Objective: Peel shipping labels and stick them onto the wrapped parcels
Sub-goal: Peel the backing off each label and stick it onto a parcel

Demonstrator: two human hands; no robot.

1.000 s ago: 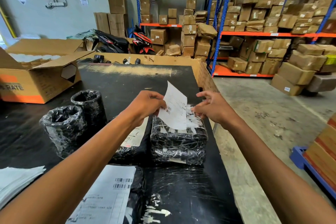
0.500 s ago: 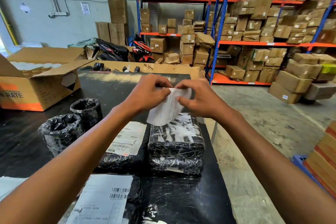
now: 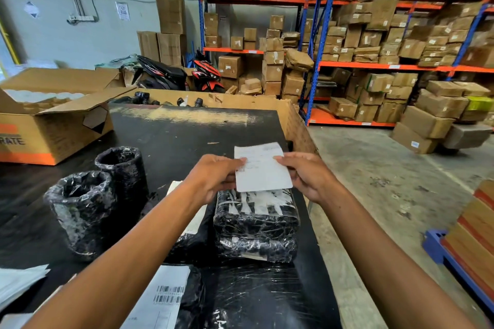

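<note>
A white shipping label [image 3: 260,168] is held flat between both hands, just above the far end of a black-wrapped parcel [image 3: 256,219]. My left hand [image 3: 213,179] pinches the label's left edge and my right hand [image 3: 307,176] pinches its right edge. That parcel lies on a second wrapped parcel [image 3: 256,248] on the black table [image 3: 173,136]. To its left sits a labelled wrapped parcel [image 3: 192,222], partly hidden by my left arm. Another labelled parcel [image 3: 165,296] lies at the near edge.
Two black-wrapped cylinders [image 3: 83,211] [image 3: 123,171] stand at the left. An open cardboard box [image 3: 53,125] sits at the far left. Loose white sheets [image 3: 16,283] lie at the near left. The table's right edge drops to the concrete floor [image 3: 374,195]; shelves of boxes stand behind.
The label hung tilted from my left hand, then both hands worked at its top. Now it is spread flat between both hands over the parcel.
</note>
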